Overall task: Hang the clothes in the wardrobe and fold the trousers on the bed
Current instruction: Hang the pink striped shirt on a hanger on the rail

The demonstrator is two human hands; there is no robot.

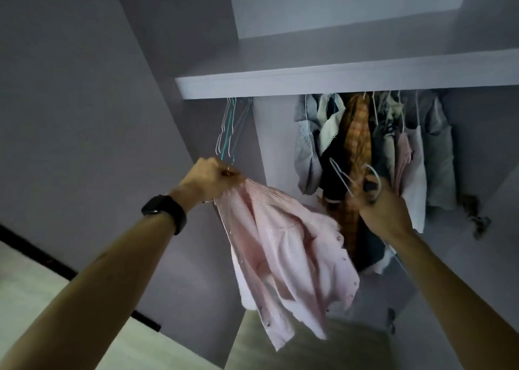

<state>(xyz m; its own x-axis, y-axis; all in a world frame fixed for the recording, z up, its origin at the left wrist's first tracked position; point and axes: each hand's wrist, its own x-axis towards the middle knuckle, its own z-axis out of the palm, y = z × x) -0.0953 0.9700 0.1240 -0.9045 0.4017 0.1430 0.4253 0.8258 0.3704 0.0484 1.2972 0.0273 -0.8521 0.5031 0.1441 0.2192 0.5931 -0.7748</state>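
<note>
A pale pink striped shirt (283, 246) hangs crumpled in front of the open wardrobe. My left hand (210, 179), with a black watch on the wrist, grips the shirt's top edge and holds it up. My right hand (382, 212) holds a thin white wire hanger (351, 179), blurred, just to the right of the shirt and in front of the hung clothes. No trousers and no bed are in view.
Several garments (373, 145) hang in the wardrobe's right bay under a white shelf (337, 80). A few bare wire hangers (230, 128) hang in the narrow left bay. A dark item (477, 221) lies at the right side of the wardrobe.
</note>
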